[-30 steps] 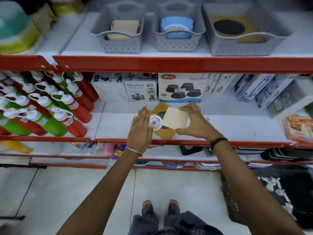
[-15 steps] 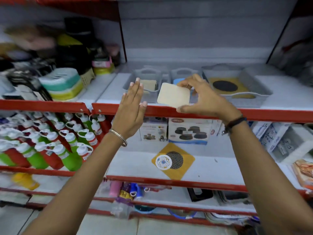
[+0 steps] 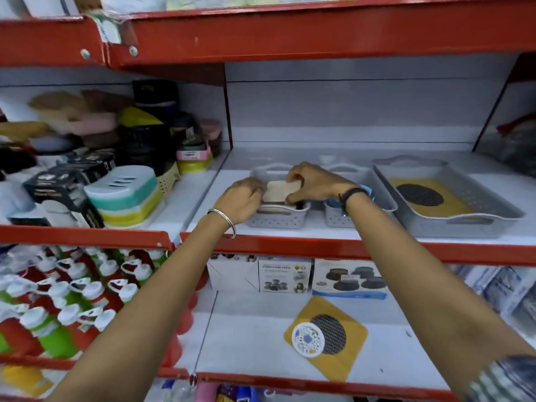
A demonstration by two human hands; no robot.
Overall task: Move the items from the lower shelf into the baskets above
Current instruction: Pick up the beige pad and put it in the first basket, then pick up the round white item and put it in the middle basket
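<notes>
A cream square pad [image 3: 280, 191] is held over the left grey basket [image 3: 278, 220] on the upper shelf. My right hand [image 3: 314, 184] grips its right edge, and my left hand [image 3: 242, 198] touches its left edge, fingers curled. Another cream piece lies inside that basket. The middle grey basket [image 3: 338, 217] holds a blue item, mostly hidden by my right wrist. A large grey tray basket [image 3: 452, 224] at right holds a yellow mat with a black mesh disc. On the lower shelf lie a yellow square mat [image 3: 346, 356], a black mesh disc [image 3: 333, 333] and a white patterned disc [image 3: 307, 339].
Boxes [image 3: 285, 275] stand at the back of the lower shelf. Red and green bottles [image 3: 58, 309] fill the lower left bay. Soap cases and dark boxes [image 3: 121, 195] crowd the upper left bay. A red shelf beam [image 3: 319, 30] runs overhead.
Both hands lifted the cream pad from the lower shelf up to the left basket. The camera tilted upward, so the upper shelf now fills the middle of the view.
</notes>
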